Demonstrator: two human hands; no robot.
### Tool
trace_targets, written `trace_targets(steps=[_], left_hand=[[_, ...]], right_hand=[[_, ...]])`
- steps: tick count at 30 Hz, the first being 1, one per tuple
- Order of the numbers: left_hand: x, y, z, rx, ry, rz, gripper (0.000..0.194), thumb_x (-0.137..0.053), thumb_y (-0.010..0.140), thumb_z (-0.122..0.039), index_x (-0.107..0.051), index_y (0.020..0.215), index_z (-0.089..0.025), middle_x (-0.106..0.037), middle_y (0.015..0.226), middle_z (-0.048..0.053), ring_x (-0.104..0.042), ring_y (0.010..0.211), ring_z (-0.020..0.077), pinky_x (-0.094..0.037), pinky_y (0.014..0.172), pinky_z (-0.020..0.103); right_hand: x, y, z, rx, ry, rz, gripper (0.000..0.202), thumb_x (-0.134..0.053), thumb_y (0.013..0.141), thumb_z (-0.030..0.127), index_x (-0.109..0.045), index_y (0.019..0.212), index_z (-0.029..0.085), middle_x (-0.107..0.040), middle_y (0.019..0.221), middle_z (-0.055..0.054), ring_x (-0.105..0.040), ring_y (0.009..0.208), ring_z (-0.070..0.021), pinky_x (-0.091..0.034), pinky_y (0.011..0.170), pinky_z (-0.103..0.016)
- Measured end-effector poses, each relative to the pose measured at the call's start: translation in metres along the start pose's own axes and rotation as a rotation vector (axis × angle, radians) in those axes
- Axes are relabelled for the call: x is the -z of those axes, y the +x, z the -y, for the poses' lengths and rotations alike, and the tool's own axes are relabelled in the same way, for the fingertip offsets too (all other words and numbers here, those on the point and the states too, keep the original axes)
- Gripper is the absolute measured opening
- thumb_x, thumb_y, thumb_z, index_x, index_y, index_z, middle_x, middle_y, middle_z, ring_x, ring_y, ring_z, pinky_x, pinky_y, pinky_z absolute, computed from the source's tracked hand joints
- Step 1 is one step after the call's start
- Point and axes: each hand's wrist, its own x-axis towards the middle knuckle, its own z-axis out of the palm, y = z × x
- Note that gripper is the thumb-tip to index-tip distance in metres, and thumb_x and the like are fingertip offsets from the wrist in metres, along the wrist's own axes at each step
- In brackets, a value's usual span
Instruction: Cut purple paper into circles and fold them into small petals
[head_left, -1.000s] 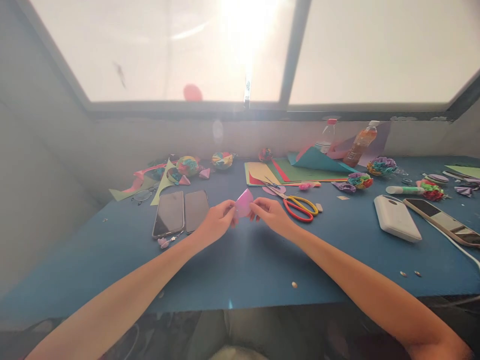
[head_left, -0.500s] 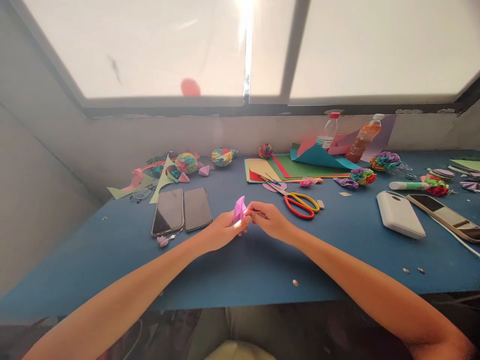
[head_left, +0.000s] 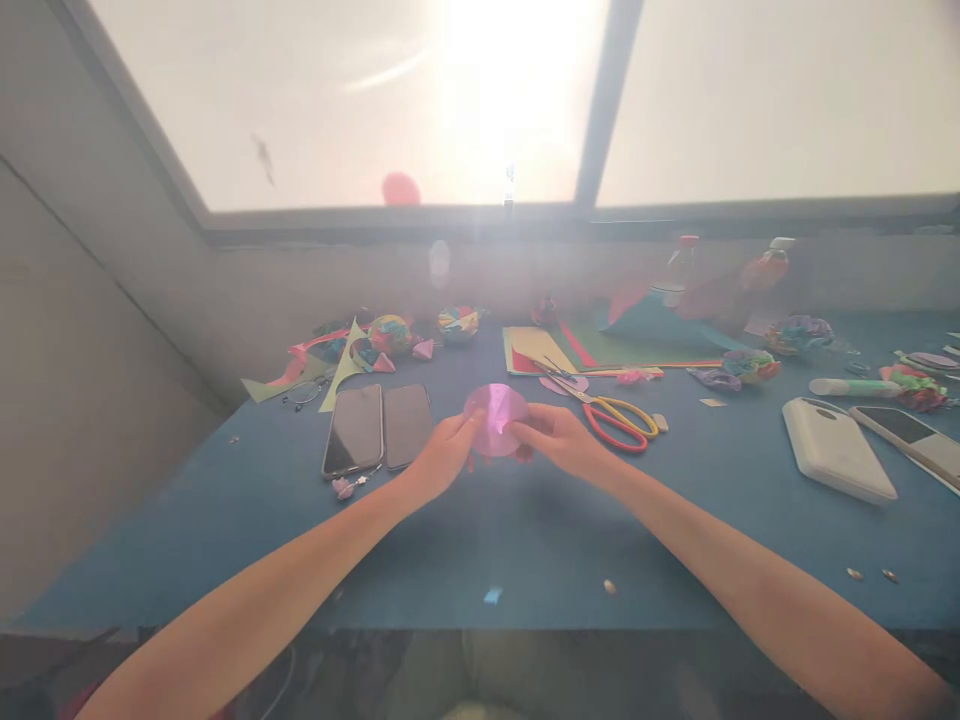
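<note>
A round piece of purple paper (head_left: 496,412) is held up above the blue table, its face toward me. My left hand (head_left: 448,452) grips its left edge, with the thumb in front and fingers behind. On the right edge, my right hand (head_left: 556,440) pinches the paper the same way. Glare softens the detail on the paper. Scissors with red and yellow handles (head_left: 616,424) lie to the right of my right hand. Two phones (head_left: 354,432) rest left of my left hand.
Coloured sheets (head_left: 645,345), paper pompoms (head_left: 459,322) and two bottles (head_left: 766,270) stand or lie along the wall. At the right are a white power bank (head_left: 836,450), a glue stick (head_left: 851,388) and another phone (head_left: 915,440). The blue table's (head_left: 420,590) front edge is near me.
The purple paper, folded before, is now opened into a round shape between both hands. The view has shifted slightly left, and the glare from the window is stronger.
</note>
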Motion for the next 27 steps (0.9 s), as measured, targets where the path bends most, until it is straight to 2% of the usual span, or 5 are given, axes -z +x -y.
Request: trace_targets(steps=[11,14,17,21,27], left_hand=[[0.005,0.002,-0.005,0.006,-0.299,0.016,0.030,-0.053,0.082,-0.037,-0.058,0.106,-0.018,-0.065,0.079,0.004,-0.062,0.064,0.0150,-0.041,0.054,0.024],[0.012,0.002,-0.009,0.063,-0.386,0.088,0.030,-0.055,0.076,-0.025,-0.060,0.104,-0.018,-0.066,0.081,0.005,-0.065,0.072,0.0186,-0.041,0.056,0.024],[0.017,0.001,-0.013,0.101,-0.428,0.147,0.033,-0.048,0.075,-0.033,-0.061,0.100,-0.015,-0.067,0.082,0.008,-0.067,0.075,0.0241,-0.041,0.055,0.026],[0.011,-0.002,-0.017,0.087,-0.229,0.049,0.047,-0.049,0.078,-0.052,-0.057,0.108,-0.017,-0.066,0.076,0.006,-0.065,0.069,0.0216,-0.043,0.054,0.026],[0.004,0.001,-0.008,-0.025,0.092,-0.092,0.037,-0.061,0.073,-0.049,-0.068,0.086,-0.015,-0.065,0.081,0.005,-0.056,0.065,0.0129,-0.045,0.055,0.023]], right_hand=[[0.012,0.001,0.005,0.051,-0.077,-0.059,0.028,-0.053,0.084,0.034,-0.062,0.105,0.017,-0.061,0.064,0.000,-0.056,0.057,-0.0121,-0.049,0.061,-0.028],[0.015,0.001,-0.003,0.190,-0.222,-0.138,0.027,-0.046,0.088,0.031,-0.065,0.103,0.017,-0.061,0.066,-0.001,-0.057,0.059,-0.0126,-0.049,0.059,-0.027],[0.018,0.001,-0.014,0.469,-0.529,-0.180,0.031,-0.038,0.091,0.023,-0.066,0.102,0.020,-0.065,0.076,-0.005,-0.060,0.069,-0.0142,-0.047,0.061,-0.026],[0.019,-0.001,-0.019,0.739,-0.901,-0.112,0.036,-0.034,0.090,0.012,-0.065,0.105,0.023,-0.068,0.086,-0.007,-0.059,0.072,-0.0149,-0.044,0.061,-0.026],[0.016,-0.005,-0.012,0.720,-0.967,-0.129,0.037,-0.035,0.088,0.012,-0.061,0.113,0.022,-0.070,0.088,-0.008,-0.059,0.075,-0.0181,-0.043,0.064,-0.030]])
